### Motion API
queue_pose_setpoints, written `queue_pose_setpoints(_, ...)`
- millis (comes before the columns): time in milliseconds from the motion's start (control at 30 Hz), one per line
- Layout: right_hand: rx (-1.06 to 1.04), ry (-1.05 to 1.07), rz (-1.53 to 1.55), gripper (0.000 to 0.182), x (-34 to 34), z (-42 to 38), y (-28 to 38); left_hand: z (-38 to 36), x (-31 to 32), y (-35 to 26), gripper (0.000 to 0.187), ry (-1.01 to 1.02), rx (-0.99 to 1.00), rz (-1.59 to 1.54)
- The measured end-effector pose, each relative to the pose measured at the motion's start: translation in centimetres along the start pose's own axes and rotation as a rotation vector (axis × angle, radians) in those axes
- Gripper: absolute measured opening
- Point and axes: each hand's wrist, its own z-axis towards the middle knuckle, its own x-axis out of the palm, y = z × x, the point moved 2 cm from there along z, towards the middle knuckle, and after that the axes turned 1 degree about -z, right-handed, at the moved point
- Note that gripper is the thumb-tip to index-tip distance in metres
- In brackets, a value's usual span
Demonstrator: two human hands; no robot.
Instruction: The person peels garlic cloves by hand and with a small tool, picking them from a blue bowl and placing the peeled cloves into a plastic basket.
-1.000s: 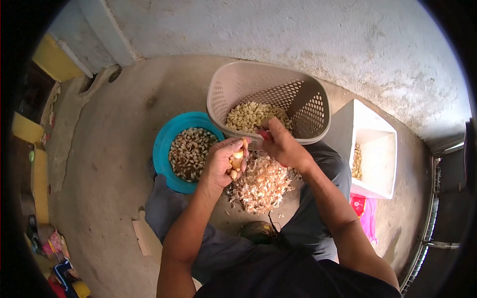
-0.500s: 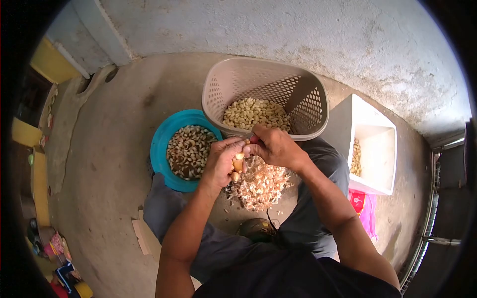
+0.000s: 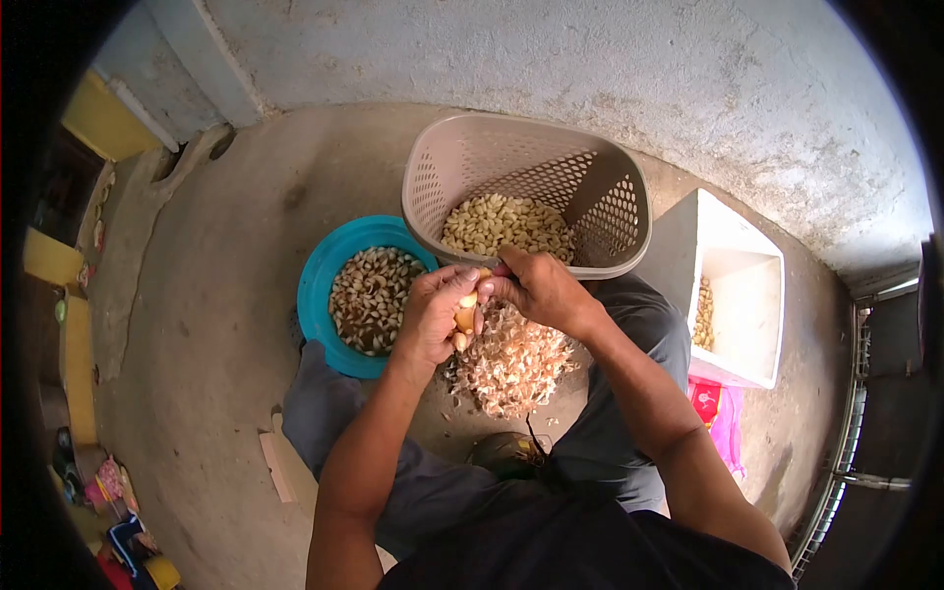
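My left hand [image 3: 433, 313] is closed around several garlic cloves [image 3: 464, 320], which poke out along its thumb side. In my right hand [image 3: 544, 288] is a small knife [image 3: 504, 269], mostly hidden by the fingers, its reddish handle just showing. The fingertips of both hands meet at a clove by the near rim of a beige basket [image 3: 629, 258]. Peeled garlic cloves [image 3: 506, 224] lie in that basket. Beside my left hand, a turquoise basin [image 3: 317, 339] contains many cloves in skin [image 3: 369, 295]. Below the hands is a heap of garlic skins [image 3: 516, 369].
A white foam box [image 3: 752, 315] with some cloves inside stands at the right, above a pink bag [image 3: 728, 423]. A dark round object [image 3: 500, 452] sits between my legs. Cardboard [image 3: 277, 467] lies on the concrete floor at left. A wall [image 3: 590, 59] rises behind the basket.
Both hands stay together at nearly the same spot. My left hand has shifted very slightly left and up with the cloves; the containers look the same.
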Motion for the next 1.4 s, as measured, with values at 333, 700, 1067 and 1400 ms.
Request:
queue_pose_setpoints(333, 0.019, 0.036, 0.04, 0.046, 0.0, 0.0, 0.5, 0.1, -0.3, 0.4, 0.021, 0.013, -0.062, -0.097)
queue_pose_setpoints(700, -0.005, 0.059, -0.037, 0.043, 0.6, 0.5, 1.0, -0.3, 0.1, 0.6, 0.014, -0.115, -0.01, -0.119)
queue_pose_setpoints(1067, -0.239, 0.057, -0.233, 0.037, 1.3, -0.8, 3.0, -0.3, -1.0, 1.3, 0.017, -0.169, -0.161, -0.262)
queue_pose_setpoints(1400, 0.02, 0.018, 0.639, 0.033, -1.1, -1.0, -0.2, -0.1, 0.2, 1.5, 0.021, 0.082, -0.108, -0.123)
